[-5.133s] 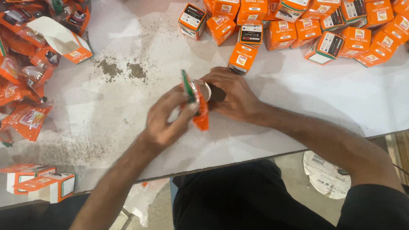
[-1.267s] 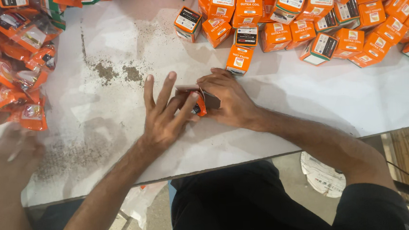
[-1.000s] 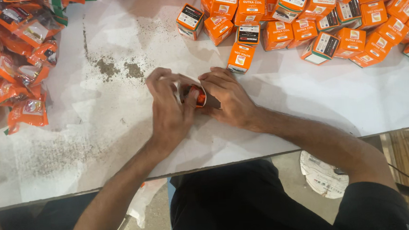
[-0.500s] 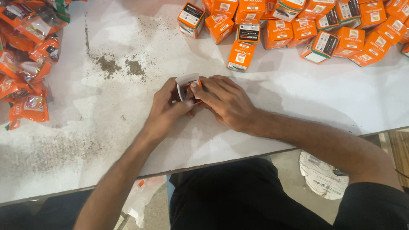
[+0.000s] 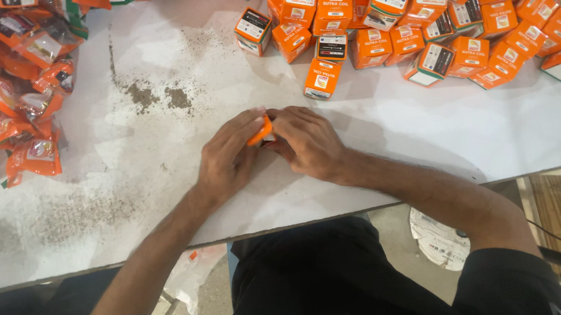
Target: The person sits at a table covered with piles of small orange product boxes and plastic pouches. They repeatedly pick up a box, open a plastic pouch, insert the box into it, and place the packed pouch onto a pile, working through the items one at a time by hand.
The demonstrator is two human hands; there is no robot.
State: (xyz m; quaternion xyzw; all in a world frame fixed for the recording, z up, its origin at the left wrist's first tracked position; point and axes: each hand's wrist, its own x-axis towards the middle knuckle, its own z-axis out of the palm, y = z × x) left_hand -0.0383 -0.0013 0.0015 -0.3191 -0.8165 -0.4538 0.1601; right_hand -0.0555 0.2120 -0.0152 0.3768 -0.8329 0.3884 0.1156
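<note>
Orange box [image 5: 260, 131] between both hands' fingers [image 5: 242, 124]

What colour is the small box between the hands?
Orange; the small box shows only partly between both hands in the head view.

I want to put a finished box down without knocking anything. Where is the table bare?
Bare table lies to the right of the right hand, below the pile of orange boxes. More lies between the left hand and the orange packets, though dusted with dark specks. Both far corners are crowded.
</note>
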